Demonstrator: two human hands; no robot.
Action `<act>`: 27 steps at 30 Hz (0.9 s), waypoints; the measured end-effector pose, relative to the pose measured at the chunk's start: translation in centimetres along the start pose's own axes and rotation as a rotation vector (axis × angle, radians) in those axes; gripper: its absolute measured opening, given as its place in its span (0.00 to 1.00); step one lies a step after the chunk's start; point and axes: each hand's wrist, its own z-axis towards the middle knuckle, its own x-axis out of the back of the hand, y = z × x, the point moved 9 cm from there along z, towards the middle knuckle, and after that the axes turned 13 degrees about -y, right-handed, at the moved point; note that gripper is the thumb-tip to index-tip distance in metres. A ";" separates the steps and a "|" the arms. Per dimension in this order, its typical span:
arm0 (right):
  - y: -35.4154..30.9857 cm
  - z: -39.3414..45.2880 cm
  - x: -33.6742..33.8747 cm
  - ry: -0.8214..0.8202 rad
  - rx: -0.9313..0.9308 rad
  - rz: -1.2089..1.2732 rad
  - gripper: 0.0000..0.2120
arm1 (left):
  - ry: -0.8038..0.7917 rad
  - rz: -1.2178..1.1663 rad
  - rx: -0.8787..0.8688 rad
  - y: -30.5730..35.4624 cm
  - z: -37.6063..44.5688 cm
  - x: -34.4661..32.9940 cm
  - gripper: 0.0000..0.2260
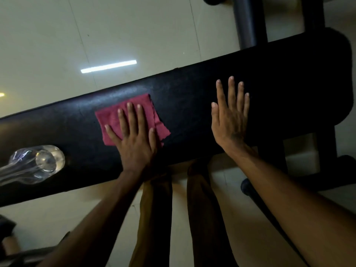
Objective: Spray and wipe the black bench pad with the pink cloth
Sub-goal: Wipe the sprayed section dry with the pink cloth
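L hand (133, 139) flat, grip open, pressing dark-pink square cloth (115, 116) on long black padded table (192, 89); R hand (230, 116) open, empty. Leftward strokes could knock clear plastic bottle (36, 162) off.

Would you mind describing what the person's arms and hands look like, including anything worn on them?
Both forearms are bare, with no sleeves in view. The left hand and right hand wear no gloves, and no rings, watch or bracelets show. The nails look short and unpainted.

The left hand (134, 139) lies flat, palm down, its fingers (132, 118) spread and pointing far. The right hand (230, 120) lies flat to its right, fingers together, both bare forearms reaching in from the near side.
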 end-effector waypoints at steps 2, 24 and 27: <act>0.1 0.1 -0.1 -0.002 0.000 -0.001 0.26 | -0.006 0.025 -0.036 2.1 -1.3 -1.1 0.29; -6.6 -2.5 -1.9 -0.109 0.322 -0.091 0.29 | -0.047 -0.026 0.081 -3.1 -8.3 -4.7 0.27; -8.9 -3.9 -3.5 -0.120 0.374 -0.102 0.29 | -0.044 -0.006 0.037 -2.5 -6.6 -4.1 0.28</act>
